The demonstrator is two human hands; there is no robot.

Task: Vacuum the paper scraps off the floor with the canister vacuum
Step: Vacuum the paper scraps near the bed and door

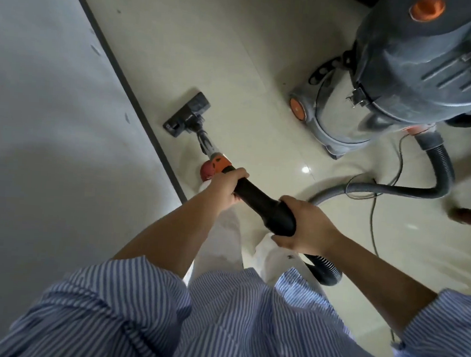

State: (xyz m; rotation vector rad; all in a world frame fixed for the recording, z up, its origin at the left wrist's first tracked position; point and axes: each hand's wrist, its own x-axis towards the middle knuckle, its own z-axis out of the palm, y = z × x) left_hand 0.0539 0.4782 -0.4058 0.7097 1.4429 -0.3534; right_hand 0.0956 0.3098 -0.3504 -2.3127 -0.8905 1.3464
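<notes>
- Black handle tube (pixel 258 200) of the vacuum, held by both hands, angled down toward the floor.
- Left hand (pixel 225 187) grips the tube's forward end, fingers curled over the top, just behind the orange collar (pixel 220 162).
- Right hand (pixel 306 229) grips the thicker rear end of the tube, fingers wrapped round it, thumb underneath.
- Floor head (pixel 187 113) – black, flat on the cream tile floor (pixel 237 53), one end just beside the dark baseboard strip (pixel 129 87) under the grey wall (pixel 39 95).
- Canister vacuum (pixel 397 75) stands to the right of the floor head, well apart from it – dark grey top, shiny metal drum, orange wheel (pixel 298 107) and an orange knob (pixel 427 9) on top.
- Grey ribbed hose (pixel 395 189) runs from the canister's lower port, loops across the floor and comes up behind the right hand.
- Thin power cord (pixel 374 216) trails on the tiles beside the hose.
- Person wears a blue-and-white striped shirt (pixel 219 316) with sleeves rolled up, and pale trousers (pixel 225 233).
- Paper scraps: can't tell any on the visible tiles.
</notes>
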